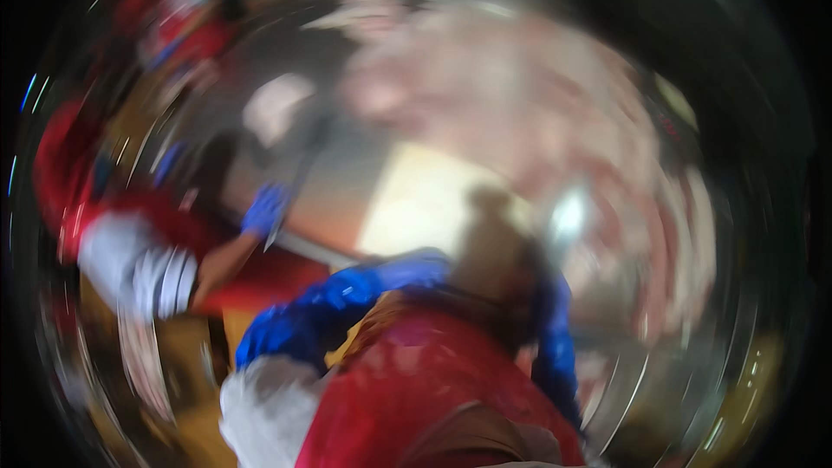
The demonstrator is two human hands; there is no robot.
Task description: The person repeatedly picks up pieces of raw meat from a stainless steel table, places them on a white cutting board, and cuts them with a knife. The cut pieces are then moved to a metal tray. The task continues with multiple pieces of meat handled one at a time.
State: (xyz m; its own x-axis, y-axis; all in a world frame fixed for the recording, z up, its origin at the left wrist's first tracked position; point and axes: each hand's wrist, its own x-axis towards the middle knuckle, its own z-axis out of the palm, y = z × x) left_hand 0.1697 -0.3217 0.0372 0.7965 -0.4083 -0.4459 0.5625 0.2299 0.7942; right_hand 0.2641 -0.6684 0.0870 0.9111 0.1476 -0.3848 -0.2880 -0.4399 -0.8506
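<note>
Motion blur smears the whole head view. My left hand [414, 269], in a blue glove and blue sleeve, is at the near edge of a white cutting board [407, 195]. Its fingers are too blurred to read. On the right, my right hand [559, 295], also gloved in blue, is low beside the board's dark shadow; whether it holds anything cannot be made out. Beyond it and to the right spreads a large heap of pale pink raw meat [520, 78]. A bright glare shows on the table just ahead of my right hand.
At my left stands a co-worker in red and white, whose blue-gloved hand [267, 208] is at the metal table's edge [316, 251]. Farther back is another person in red [186, 22]. A lone piece of pale meat [276, 108] lies on the table.
</note>
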